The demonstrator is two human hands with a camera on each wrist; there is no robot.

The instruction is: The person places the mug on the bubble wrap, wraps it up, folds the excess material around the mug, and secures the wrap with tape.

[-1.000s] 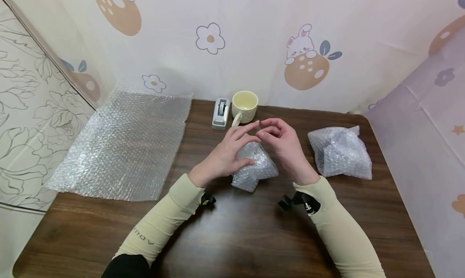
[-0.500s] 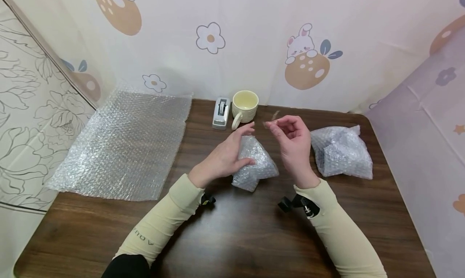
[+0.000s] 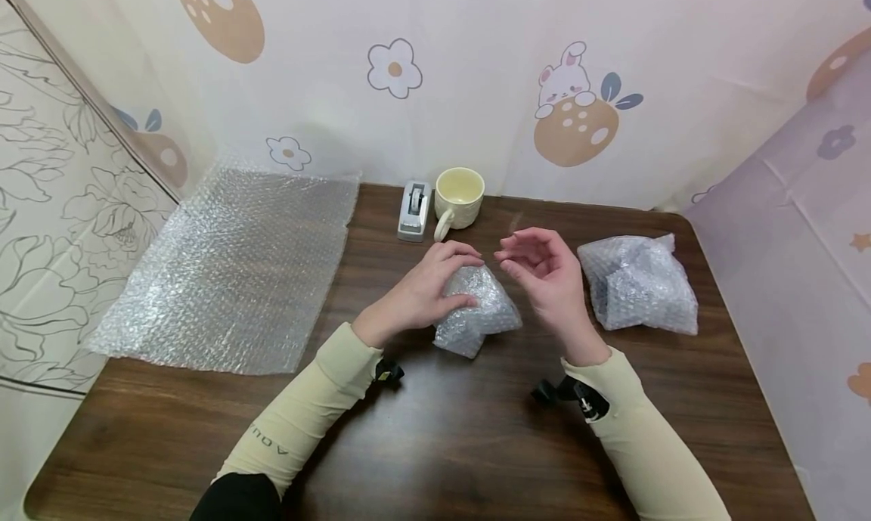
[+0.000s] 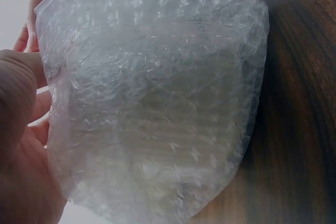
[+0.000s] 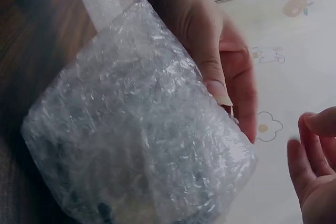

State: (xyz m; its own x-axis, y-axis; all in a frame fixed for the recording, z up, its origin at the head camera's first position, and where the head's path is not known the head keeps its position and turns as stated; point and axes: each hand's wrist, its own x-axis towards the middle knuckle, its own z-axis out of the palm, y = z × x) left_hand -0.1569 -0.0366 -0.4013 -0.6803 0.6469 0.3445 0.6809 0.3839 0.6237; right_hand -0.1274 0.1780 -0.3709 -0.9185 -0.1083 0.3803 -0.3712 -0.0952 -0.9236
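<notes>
My left hand (image 3: 425, 290) grips a bubble-wrapped bundle (image 3: 479, 309) at the middle of the table. Its thumb lies over the bundle and its fingers bend over the far side. In the left wrist view the bubble wrap (image 4: 152, 93) fills most of the picture, with a yellowish shape showing dimly through it. Just right of the bundle, apart from it, my right hand (image 3: 547, 275) is raised with loosely bent fingers and a gap between thumb and fingers. I see nothing held there. A faint thin streak (image 3: 515, 222) shows beyond its fingertips, too blurred to identify.
Behind the hands stand a cream mug (image 3: 460, 197) and a grey tape dispenser (image 3: 413, 212). A flat bubble wrap sheet (image 3: 238, 271) covers the table's left part. Another bubble-wrapped bundle (image 3: 640, 285) lies at the right. A patterned curtain (image 3: 476, 90) hangs along the back.
My right hand came away from the left hand with a thin brownish strip in its pinch, then loosened its fingers and dropped slightly. The left fingers lifted, then came back down over the bundle.
</notes>
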